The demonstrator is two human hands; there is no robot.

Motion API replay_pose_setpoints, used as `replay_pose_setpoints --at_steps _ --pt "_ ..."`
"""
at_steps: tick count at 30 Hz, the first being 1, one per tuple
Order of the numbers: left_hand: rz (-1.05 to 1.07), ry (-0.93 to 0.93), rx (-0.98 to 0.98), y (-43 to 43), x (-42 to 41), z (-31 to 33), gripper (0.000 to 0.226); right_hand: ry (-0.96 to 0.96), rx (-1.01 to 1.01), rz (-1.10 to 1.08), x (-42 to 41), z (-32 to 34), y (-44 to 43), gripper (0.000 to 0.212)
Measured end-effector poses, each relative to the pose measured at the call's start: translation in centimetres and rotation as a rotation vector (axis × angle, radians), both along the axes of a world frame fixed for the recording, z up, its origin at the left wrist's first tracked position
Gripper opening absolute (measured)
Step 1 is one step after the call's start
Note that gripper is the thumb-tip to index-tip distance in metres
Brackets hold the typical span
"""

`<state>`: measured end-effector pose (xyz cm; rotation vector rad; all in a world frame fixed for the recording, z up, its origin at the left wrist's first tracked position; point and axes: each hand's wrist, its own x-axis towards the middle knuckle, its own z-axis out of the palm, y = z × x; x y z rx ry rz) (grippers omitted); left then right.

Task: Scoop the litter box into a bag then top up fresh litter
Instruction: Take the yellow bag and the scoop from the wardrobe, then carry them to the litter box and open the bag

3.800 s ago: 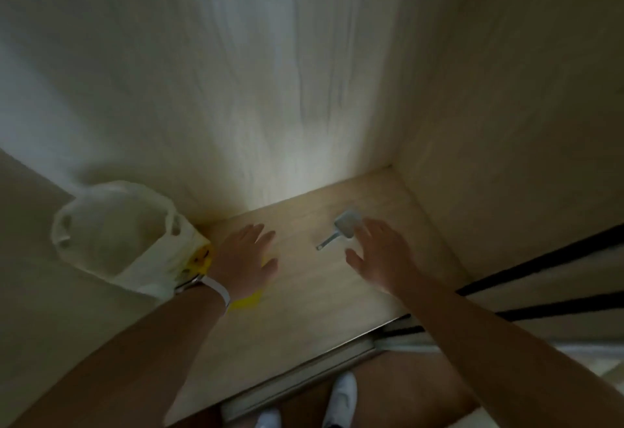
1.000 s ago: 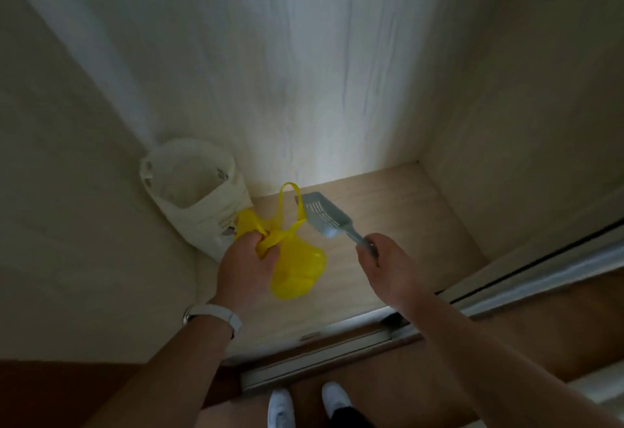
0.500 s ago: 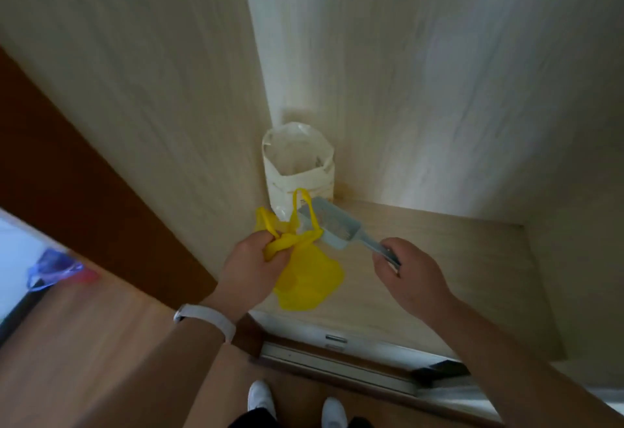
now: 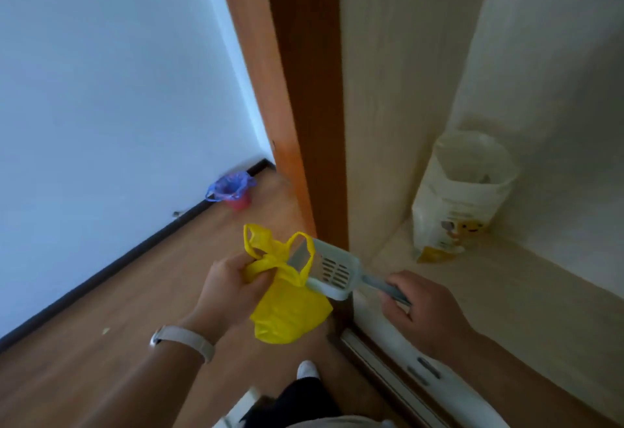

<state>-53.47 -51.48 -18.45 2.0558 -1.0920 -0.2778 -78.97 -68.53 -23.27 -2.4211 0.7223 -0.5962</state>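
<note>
Since the frame 0.5 s back, both hands are swinging out of the cabinet toward the room on the left, so the white wall and floor now fill the left half of the view while the litter sack (image 4: 461, 198) is staying behind on the cabinet shelf (image 4: 506, 292) at right. Working from left to right: the left hand (image 4: 229, 287) is clenching fully around the bunched handles of the yellow bag (image 4: 287, 312), which is hanging limp below the fist. The right hand (image 4: 418, 309) is wrapping closed around the handle of the grey scoop (image 4: 332, 267). The scoop's long axis is running from lower right to upper left, its open mouth pointing up-left and touching the bag's handle loops. No litter box is visible; for the carry, keeping the scoop level and both items clear of the door frame (image 4: 297, 123) appears advisable.
</note>
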Motion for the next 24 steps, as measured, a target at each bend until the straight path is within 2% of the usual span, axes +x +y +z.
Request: replay_pose_setpoints --at_steps 5,8,11,18,24 --pt "0.218 0.032 -0.003 5.6 4.1 -0.6 0.017 0.004 -0.017 0.158 6.9 -1.5 3.0 0.032" --pt "0.325 0.082 0.021 7.3 6.4 -2.0 0.005 0.010 -0.027 0.223 10.7 -2.3 4.2 0.034" --pt "0.396 0.114 0.016 7.8 9.6 -3.9 0.006 0.041 -0.011 0.255 14.8 -3.4 4.4 0.037" --pt "0.431 0.196 0.040 6.6 21.1 -8.2 0.014 0.139 0.038 0.233 25.9 -4.7 2.9 0.031" --pt "0.462 0.262 0.035 3.5 31.7 -9.7 0.005 0.151 0.094 0.195 37.6 -5.2 0.6 0.026"
